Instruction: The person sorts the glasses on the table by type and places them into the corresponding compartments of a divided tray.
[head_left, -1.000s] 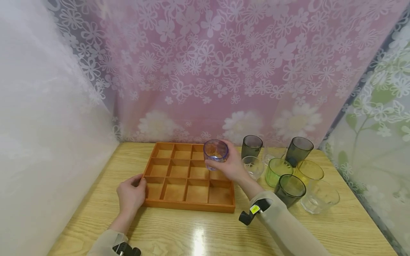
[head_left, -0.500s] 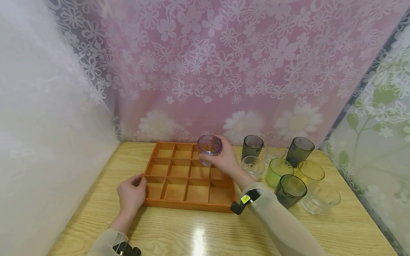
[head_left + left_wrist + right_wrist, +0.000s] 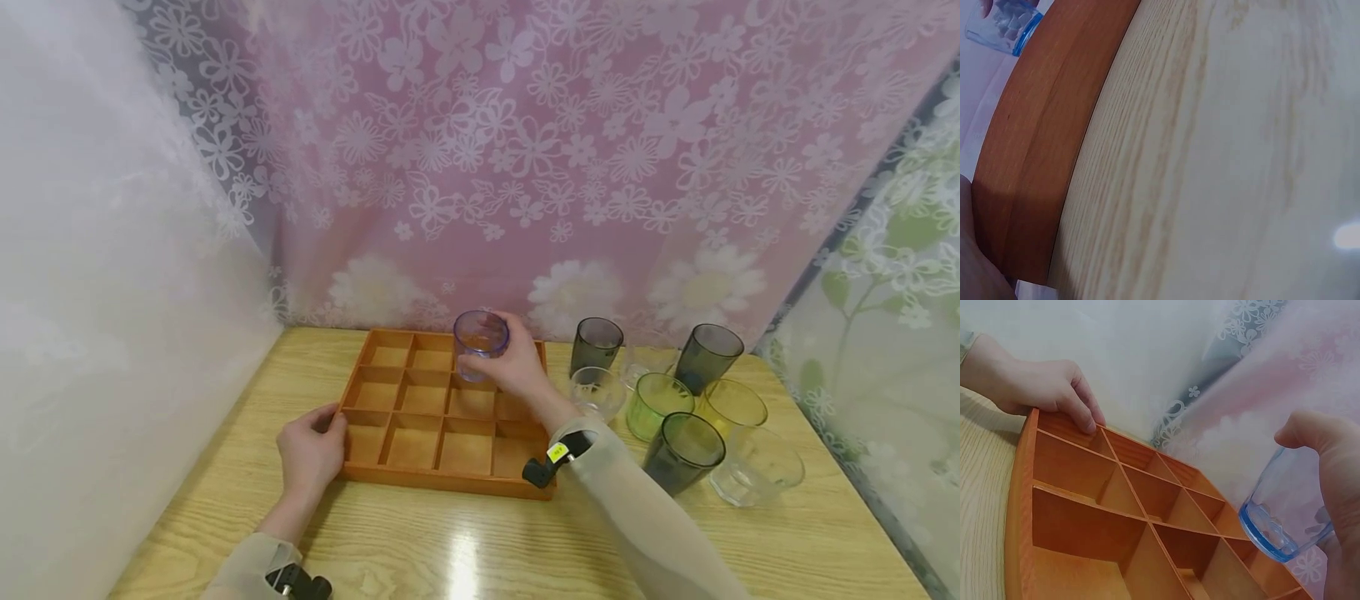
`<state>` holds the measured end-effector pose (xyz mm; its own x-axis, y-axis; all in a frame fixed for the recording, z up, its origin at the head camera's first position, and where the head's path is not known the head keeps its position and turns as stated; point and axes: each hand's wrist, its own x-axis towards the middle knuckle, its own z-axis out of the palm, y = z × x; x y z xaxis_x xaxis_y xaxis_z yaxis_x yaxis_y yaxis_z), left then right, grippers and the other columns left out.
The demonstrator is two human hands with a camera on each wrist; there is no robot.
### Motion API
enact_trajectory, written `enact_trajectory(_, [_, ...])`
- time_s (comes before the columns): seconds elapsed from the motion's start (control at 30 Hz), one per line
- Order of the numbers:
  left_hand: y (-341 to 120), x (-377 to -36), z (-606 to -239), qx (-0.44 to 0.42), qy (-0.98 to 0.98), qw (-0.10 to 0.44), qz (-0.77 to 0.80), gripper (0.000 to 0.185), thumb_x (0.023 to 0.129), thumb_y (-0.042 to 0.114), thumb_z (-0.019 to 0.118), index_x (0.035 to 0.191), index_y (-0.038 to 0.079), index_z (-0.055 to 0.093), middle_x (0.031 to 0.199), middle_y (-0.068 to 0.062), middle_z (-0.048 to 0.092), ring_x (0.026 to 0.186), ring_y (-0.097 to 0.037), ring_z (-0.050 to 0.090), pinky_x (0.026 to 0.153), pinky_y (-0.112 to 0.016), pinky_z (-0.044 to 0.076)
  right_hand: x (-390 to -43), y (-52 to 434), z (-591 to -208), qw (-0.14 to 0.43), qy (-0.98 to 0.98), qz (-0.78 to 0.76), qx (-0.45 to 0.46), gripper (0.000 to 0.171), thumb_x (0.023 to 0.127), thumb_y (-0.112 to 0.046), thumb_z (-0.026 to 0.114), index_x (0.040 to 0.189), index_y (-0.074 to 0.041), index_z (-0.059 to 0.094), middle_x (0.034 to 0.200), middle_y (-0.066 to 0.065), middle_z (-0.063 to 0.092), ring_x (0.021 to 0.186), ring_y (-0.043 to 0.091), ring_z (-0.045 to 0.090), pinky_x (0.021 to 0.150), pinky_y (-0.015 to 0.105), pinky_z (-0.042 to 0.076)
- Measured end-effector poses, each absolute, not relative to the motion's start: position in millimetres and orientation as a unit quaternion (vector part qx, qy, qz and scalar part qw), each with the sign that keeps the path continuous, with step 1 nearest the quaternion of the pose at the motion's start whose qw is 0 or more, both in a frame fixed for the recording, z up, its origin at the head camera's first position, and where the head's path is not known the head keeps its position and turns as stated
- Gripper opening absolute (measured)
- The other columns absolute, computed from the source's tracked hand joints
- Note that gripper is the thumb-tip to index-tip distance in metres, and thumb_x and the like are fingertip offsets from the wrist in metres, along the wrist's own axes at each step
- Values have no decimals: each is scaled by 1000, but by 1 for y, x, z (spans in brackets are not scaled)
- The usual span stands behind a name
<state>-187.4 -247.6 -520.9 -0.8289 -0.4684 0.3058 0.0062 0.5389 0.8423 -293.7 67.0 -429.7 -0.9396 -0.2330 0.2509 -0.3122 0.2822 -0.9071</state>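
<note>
1. Holding the blue-rimmed cup (image 3: 471, 337) in your right hand (image 3: 513, 358), thumb and fingers curled round its side, mouth up.
2. Cup's spot: over the far row of the wooden tray (image 3: 450, 481), roughly third column from the left; right wrist view shows it clear of the dividers, so not set in.
3. Your left hand (image 3: 311, 450) pinches the tray's left wall toward the near corner; tray sits on the bench (image 3: 397, 542).
4. Done, judging by layout: one cup up and over the tray. No cup shows in any compartment you can see into; your right hand partly covers the far right ones, can't tell there.
5. Left: your cup not yet released. Eight more stand right of the tray: far-left grey glass (image 3: 597, 346), far-right grey glass (image 3: 708, 358), far clear glass (image 3: 647, 367), left clear glass (image 3: 596, 404), light green glass (image 3: 658, 408), yellow glass (image 3: 738, 404), dark green glass (image 3: 678, 458), near clear glass (image 3: 757, 475).
6. Looks like early stage.
</note>
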Motion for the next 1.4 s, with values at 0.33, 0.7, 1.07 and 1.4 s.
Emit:
enact_trajectory(0.33, [-247, -189, -521, 138, -838, 261, -459, 20, 96, 9, 71, 110, -1, 82, 96, -15, 79, 90, -28, 75, 69, -9, 45, -305, 55, -432, 24, -783, 597, 174, 90, 85, -19, 92, 156, -5, 40, 148, 15, 53, 131, 34, 57, 102, 45, 52])
enact_trajectory(0.7, [-246, -190, -523, 138, -837, 276, -452, 19, 95, 8, 72, 108, -1, 82, 94, -14, 79, 87, -27, 74, 68, -8, 44, -321, 36, -438, 37, -764, 619, 176, 83, 82, -24, 95, 148, -6, 47, 145, 13, 58, 131, 35, 57, 105, 44, 49])
enact_trajectory(1.07, [-245, -185, -519, 142, -838, 273, -450, 19, 95, 7, 72, 109, -1, 82, 94, -16, 79, 88, -29, 74, 68, -5, 41, -338, 13, -450, 45, -776, 609, 158, 86, 80, -26, 96, 147, -3, 48, 142, 12, 56, 133, 36, 53, 107, 47, 47])
enact_trajectory(1.4, [-243, -187, -517, 132, -834, 284, -453, 18, 94, 4, 72, 108, -3, 82, 93, -17, 79, 87, -30, 75, 68, -5, 42, -346, -2, -456, 37, -771, 615, 158, 85, 80, -27, 96, 147, -4, 49, 141, 9, 59, 129, 30, 57, 105, 43, 49])
